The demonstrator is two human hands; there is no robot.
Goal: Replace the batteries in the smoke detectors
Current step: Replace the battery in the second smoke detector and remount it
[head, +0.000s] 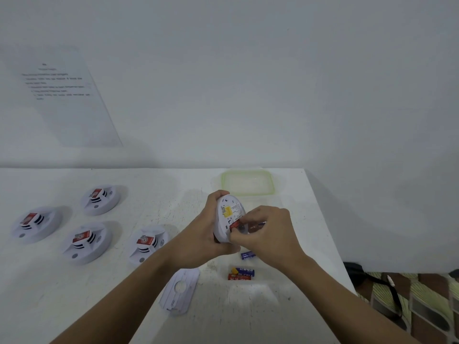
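My left hand (pixel 208 232) grips a white round smoke detector (pixel 228 214) tilted on its edge, its back with a yellow label facing me. My right hand (pixel 265 234) pinches a battery (pixel 258 225) at the detector's open battery bay, where a red battery end shows. A detached white mounting plate (pixel 180 290) lies on the table below my left forearm. Loose batteries lie in a clear container: a blue one (pixel 248 255) and a blue and a red one (pixel 241 274) side by side.
Several more smoke detectors (pixel 87 243) with red stickers sit on the white table (pixel 74 294) at left. A clear lid with a green rim (pixel 248 182) lies at the back. A printed sheet (pixel 62 95) hangs on the wall. The table's right edge drops to a patterned floor.
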